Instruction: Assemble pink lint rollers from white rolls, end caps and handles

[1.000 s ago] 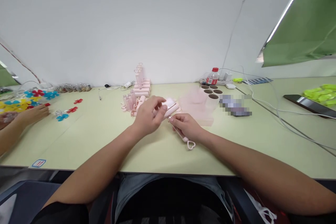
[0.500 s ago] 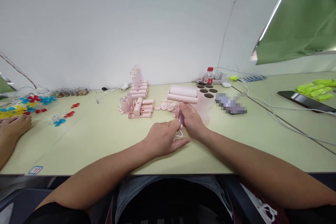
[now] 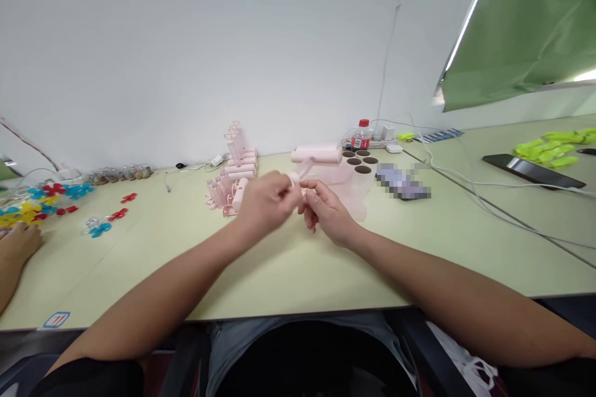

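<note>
My left hand [image 3: 270,203] is closed, blurred by motion, around the lower end of a clear tube with a pale pink round end [image 3: 305,167]. The tube tilts up and to the right out of the fist. Close against it, my right hand [image 3: 328,212] has thumb and forefinger pinched on a small pale pink piece, mostly hidden by the fingers. Left of my hands, pink tube holders [image 3: 242,164] lie stacked by the wall. Clear tubes with pink heart-shaped loops [image 3: 235,136] stand on and before them. Behind my hands lies a large pink cylinder [image 3: 316,154].
Several open brown-rimmed tubes [image 3: 362,169] stand right of my hands, near a red-capped bottle [image 3: 361,135] and a blurred-out phone-like object [image 3: 403,181]. White cables [image 3: 465,180] cross the right side. Colourful plastic flowers [image 3: 51,192] and another person's hand [image 3: 21,245] are at far left.
My left hand has lifted and moved left, and the tube now points up and right. My right hand has shifted slightly left, its fingers now pinched. The view has turned a little.
</note>
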`<action>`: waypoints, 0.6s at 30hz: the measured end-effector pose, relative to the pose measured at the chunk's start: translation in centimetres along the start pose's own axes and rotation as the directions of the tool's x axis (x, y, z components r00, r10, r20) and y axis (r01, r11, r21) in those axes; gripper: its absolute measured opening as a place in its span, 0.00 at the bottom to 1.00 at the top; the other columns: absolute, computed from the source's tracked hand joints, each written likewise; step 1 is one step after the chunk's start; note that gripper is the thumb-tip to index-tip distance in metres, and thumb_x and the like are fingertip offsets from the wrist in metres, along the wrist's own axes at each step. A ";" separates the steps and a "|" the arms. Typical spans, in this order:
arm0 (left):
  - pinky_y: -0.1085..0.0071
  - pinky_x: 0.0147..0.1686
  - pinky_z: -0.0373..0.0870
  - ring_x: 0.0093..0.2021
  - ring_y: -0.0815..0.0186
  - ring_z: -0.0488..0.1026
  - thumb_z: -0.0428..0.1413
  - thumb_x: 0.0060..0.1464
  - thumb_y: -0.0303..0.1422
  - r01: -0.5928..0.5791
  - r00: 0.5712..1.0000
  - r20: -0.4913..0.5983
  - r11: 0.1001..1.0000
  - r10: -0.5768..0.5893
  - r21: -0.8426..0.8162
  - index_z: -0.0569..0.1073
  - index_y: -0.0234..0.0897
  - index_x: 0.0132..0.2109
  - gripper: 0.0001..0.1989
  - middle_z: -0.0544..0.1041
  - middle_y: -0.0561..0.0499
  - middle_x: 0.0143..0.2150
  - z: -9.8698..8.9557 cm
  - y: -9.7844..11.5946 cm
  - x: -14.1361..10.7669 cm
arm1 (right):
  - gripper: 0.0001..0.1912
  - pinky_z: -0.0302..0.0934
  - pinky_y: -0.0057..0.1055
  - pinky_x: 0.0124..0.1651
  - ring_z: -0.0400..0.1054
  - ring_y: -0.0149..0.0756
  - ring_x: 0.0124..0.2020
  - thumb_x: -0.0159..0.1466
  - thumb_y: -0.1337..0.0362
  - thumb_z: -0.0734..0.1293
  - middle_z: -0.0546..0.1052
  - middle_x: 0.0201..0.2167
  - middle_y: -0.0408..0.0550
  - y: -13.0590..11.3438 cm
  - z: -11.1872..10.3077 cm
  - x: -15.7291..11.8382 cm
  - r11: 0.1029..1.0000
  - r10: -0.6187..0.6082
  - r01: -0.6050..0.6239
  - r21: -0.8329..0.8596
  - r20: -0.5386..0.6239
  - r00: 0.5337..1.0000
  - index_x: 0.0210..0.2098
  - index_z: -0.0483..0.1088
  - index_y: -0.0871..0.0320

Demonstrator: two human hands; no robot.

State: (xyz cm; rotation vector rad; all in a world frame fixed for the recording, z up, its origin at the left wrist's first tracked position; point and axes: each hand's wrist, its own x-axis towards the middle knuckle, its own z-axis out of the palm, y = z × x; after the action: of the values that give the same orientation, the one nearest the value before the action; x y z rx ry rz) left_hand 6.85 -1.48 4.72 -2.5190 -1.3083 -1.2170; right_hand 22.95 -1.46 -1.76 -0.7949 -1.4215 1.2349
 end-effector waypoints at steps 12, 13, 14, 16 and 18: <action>0.64 0.36 0.65 0.37 0.55 0.71 0.52 0.49 0.33 0.312 0.947 -0.050 0.871 -0.318 0.378 0.74 0.37 0.33 0.07 0.76 0.44 0.32 2.6 -11.8 17.6 | 0.14 0.58 0.25 0.22 0.61 0.26 0.20 0.62 0.58 0.65 0.68 0.24 0.36 0.1 1.7 -0.9 0.995 -0.008 0.016 -0.095 0.083 0.997 0.46 0.64 0.56; 0.63 0.38 0.66 0.39 0.53 0.72 0.52 0.49 0.33 0.325 0.940 -0.037 0.854 -0.340 0.406 0.74 0.36 0.36 0.08 0.77 0.42 0.35 2.9 -12.6 18.6 | 0.14 0.58 0.25 0.23 0.61 0.26 0.20 0.63 0.58 0.65 0.67 0.24 0.36 0.1 1.7 -1.0 0.995 -0.007 0.015 -0.096 0.083 0.997 0.45 0.65 0.56; 0.62 0.40 0.67 0.41 0.52 0.72 0.52 0.49 0.33 0.336 0.933 -0.029 0.839 -0.359 0.428 0.75 0.36 0.38 0.10 0.77 0.41 0.37 3.2 -13.4 19.5 | 0.13 0.58 0.25 0.24 0.61 0.26 0.20 0.63 0.58 0.66 0.67 0.24 0.36 0.2 1.8 -1.0 0.995 -0.003 0.012 -0.100 0.083 0.997 0.45 0.65 0.56; 0.61 0.42 0.68 0.43 0.50 0.72 0.51 0.50 0.34 0.350 0.921 -0.006 0.821 -0.390 0.450 0.76 0.34 0.41 0.13 0.78 0.38 0.40 3.9 -14.7 21.0 | 0.13 0.59 0.26 0.26 0.62 0.26 0.21 0.63 0.59 0.66 0.67 0.24 0.36 0.5 1.8 -1.1 0.994 0.015 -0.007 -0.109 0.077 0.997 0.45 0.65 0.56; 0.59 0.45 0.68 0.46 0.49 0.72 0.51 0.51 0.35 0.361 0.909 0.019 0.809 -0.416 0.463 0.76 0.32 0.43 0.16 0.78 0.36 0.42 4.6 -15.9 22.2 | 0.13 0.59 0.26 0.27 0.61 0.27 0.23 0.63 0.60 0.66 0.67 0.24 0.36 0.8 1.8 -1.3 0.993 0.039 -0.031 -0.115 0.070 0.997 0.46 0.66 0.56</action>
State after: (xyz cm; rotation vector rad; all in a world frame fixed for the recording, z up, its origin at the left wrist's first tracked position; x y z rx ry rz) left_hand 5.68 25.29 11.70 -2.0743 -1.9466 -0.6844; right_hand 21.39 -2.95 -2.75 -0.8638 -1.5534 1.2282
